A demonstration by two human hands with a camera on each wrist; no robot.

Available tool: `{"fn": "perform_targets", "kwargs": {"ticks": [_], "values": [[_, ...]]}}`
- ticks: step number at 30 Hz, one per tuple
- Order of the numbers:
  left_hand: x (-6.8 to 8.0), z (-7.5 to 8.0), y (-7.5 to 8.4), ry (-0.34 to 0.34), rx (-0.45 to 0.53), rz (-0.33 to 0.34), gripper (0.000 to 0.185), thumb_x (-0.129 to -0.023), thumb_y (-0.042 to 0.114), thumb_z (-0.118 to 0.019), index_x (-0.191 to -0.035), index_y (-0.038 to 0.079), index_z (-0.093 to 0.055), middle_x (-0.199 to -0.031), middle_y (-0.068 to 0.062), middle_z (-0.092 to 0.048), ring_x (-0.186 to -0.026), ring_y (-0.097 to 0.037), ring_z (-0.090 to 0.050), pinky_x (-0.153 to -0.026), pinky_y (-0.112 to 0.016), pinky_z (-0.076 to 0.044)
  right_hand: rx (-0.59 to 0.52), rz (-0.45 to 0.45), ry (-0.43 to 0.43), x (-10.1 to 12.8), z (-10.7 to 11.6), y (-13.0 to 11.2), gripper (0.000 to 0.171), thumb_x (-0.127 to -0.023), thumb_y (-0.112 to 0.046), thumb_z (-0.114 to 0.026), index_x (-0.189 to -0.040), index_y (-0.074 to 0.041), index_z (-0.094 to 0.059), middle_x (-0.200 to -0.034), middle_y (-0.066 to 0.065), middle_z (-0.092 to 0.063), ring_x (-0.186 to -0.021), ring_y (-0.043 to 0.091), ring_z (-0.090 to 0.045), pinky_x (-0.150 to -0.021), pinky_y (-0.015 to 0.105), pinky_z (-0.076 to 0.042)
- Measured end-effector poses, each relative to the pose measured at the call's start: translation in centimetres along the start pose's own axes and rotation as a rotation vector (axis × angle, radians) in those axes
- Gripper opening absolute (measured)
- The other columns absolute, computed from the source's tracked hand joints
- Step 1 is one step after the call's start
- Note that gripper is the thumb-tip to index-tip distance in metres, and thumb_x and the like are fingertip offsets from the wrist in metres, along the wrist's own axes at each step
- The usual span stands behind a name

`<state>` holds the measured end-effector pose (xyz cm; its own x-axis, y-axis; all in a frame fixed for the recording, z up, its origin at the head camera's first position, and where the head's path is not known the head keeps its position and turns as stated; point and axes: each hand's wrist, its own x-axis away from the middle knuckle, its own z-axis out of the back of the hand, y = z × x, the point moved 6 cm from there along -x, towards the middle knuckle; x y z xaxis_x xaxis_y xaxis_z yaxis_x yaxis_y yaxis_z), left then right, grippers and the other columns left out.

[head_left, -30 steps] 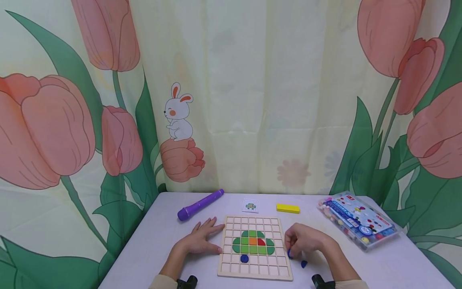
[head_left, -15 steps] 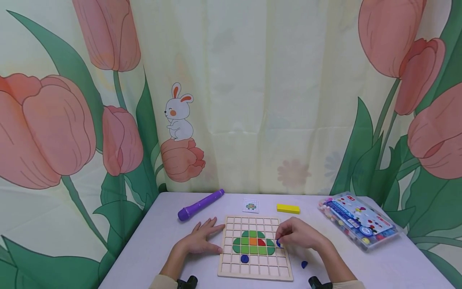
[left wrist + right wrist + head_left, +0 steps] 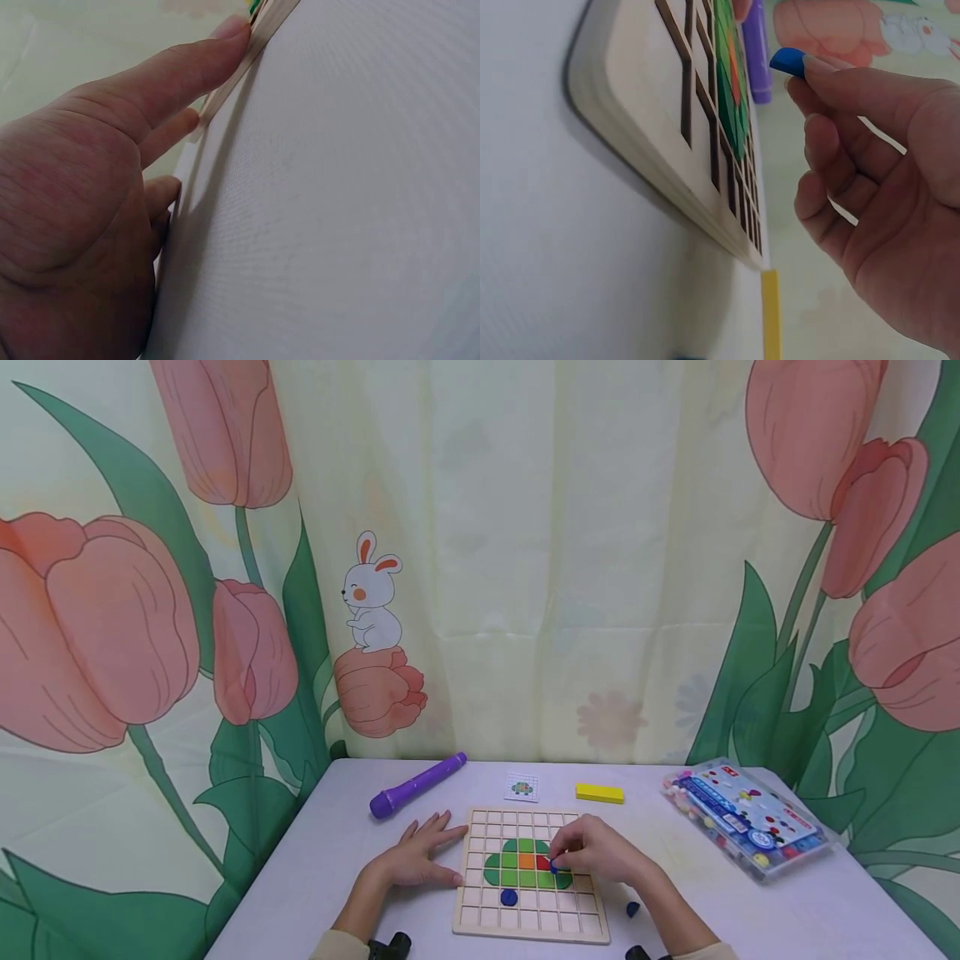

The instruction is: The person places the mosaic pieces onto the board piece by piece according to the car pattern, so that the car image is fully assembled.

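Note:
A wooden grid board [image 3: 480, 922] lies on the white table, with green, orange and red pieces fitted together in its middle cells. Lower on it sits a dark blue round shape [image 3: 509, 897]. My left hand [image 3: 416, 860] rests spread at the board's left side, its thumb [image 3: 202, 71] touching the edge in the left wrist view. Between thumb and forefinger, my right hand [image 3: 596, 852] pinches a small blue curved-edge piece [image 3: 787, 61], held over the board near the red piece [image 3: 543, 862]. Another dark blue piece [image 3: 633, 909] lies on the table right of the board.
Behind the board lies a small picture card [image 3: 521, 787] with a similar coloured pattern. A purple microphone [image 3: 416, 787] is at the back left, a yellow block [image 3: 599, 793] at the back. To the right stands a clear plastic case [image 3: 750, 827] of colourful bits.
My right hand has carried the blue piece from the table beside the board leftward, over the board's right edge, to near the red piece. The left hand has stayed put.

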<state>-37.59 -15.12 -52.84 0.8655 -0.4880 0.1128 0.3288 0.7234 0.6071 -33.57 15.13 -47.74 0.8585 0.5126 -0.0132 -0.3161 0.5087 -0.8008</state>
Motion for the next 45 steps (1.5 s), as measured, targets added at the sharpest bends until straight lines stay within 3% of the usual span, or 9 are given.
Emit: {"fn": "perform_targets", "kwargs": {"ticks": [7,17,28,45], "values": [[0.1,0.1,0.0,0.001,0.000,0.001,0.090,-0.079,0.060,-0.082,-0.157,0.033,-0.047,-0.175,-0.011,-0.019,-0.163,-0.037,-0.006,-0.128,-0.066,0.004,0.009,0.058,-0.058,-0.3,-1.5,-1.1,0.004,-0.090,-0.007,-0.079,-0.093,-0.009,-0.081,-0.086,-0.001,-0.075,-0.075,0.008,-0.059,-0.070,0.020,-0.049],[0.1,0.3,-0.1,0.004,-0.009,-0.010,0.090,-0.079,0.060,-0.081,-0.157,0.033,-0.047,-0.175,-0.010,-0.019,-0.163,-0.037,-0.007,-0.128,-0.066,0.003,-0.023,-0.004,-0.151,-0.6,-3.2,-0.9,0.010,-0.089,-0.003,-0.079,-0.090,-0.012,-0.082,-0.082,-0.002,-0.075,-0.074,0.009,-0.059,-0.070,0.020,-0.050],[0.0,0.1,0.1,-0.004,0.005,-0.002,0.090,-0.079,0.061,-0.081,-0.157,0.033,-0.047,-0.175,-0.011,-0.019,-0.163,-0.037,-0.007,-0.128,-0.066,0.004,0.002,-0.045,-0.163,-0.4,-3.5,-0.6,0.012,-0.088,-0.002,-0.079,-0.088,-0.014,-0.081,-0.082,-0.002,-0.076,-0.076,0.011,-0.060,-0.070,0.021,-0.050],[0.2,0.2,0.3,0.003,0.005,-0.010,0.089,-0.079,0.057,-0.083,-0.157,0.032,-0.048,-0.174,-0.013,-0.019,-0.163,-0.039,-0.007,-0.128,-0.066,0.005,0.009,0.018,-0.183,-0.2,-3.6,-0.6,0.012,-0.087,0.000,-0.079,-0.089,-0.011,-0.081,-0.083,-0.002,-0.076,-0.073,0.004,-0.059,-0.068,0.018,-0.049]]}}
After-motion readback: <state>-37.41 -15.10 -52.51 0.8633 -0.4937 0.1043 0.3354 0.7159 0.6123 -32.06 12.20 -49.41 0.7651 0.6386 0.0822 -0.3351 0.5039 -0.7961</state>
